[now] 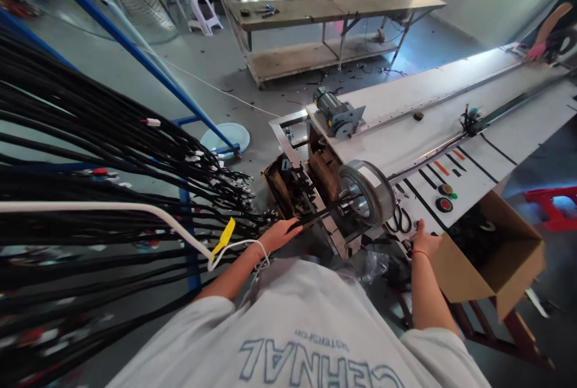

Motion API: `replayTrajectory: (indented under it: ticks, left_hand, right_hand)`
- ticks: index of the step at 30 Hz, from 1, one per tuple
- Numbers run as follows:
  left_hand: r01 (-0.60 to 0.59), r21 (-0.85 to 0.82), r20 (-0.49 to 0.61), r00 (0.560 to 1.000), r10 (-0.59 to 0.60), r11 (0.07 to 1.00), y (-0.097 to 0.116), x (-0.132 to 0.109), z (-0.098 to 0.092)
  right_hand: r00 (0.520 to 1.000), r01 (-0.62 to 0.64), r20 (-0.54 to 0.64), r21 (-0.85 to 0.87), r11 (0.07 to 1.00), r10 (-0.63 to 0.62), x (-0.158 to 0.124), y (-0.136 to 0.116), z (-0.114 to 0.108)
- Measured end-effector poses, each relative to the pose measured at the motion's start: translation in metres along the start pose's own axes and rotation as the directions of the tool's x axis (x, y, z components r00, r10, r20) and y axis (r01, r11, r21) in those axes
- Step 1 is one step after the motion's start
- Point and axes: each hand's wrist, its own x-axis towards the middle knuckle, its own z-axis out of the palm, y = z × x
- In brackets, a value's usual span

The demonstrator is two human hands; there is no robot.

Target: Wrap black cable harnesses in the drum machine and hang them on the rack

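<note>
My left hand [280,235] is closed around a black wire harness [318,216], which runs toward the centre of a large grey wheel [377,186] at the table's near end. My right hand [426,242] is at the table's front edge, between black-handled scissors [400,218] and an open cardboard box [518,267]. Its thumb points up; the other fingers are mostly hidden, and I cannot tell what they touch. Rolls of tape [444,204] and short black and orange strips [440,168] are on the white tabletop [396,135] beyond.
Many black harnesses [112,117] hang on a blue rack [121,33] at the left. A motor [334,110] is mounted at the table's near corner. Another person's hand [536,51] is at the table's far end. A long workbench [333,9] and a white stool [204,12] stand behind.
</note>
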Motion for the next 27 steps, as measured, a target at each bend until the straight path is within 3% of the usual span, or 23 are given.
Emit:
replayTrajectory:
  ticks: [6,18,27]
  left_hand:
    - [-0.028,-0.103,0.029,0.999,0.031,0.994,0.022,0.000,0.010]
    - [-0.074,-0.164,0.009,0.997,0.076,0.984,0.055,0.052,0.029]
    - [-0.026,-0.201,0.041,0.999,0.034,0.979,0.071,0.084,0.039]
  right_hand:
    - [1.000,0.029,-0.003,0.034,0.999,-0.029,0.002,0.003,0.002]
    - [0.999,0.038,0.003,0.016,0.999,-0.038,0.005,0.009,0.005]
    - [0.998,0.064,-0.014,0.000,0.998,-0.064,0.008,0.011,0.008]
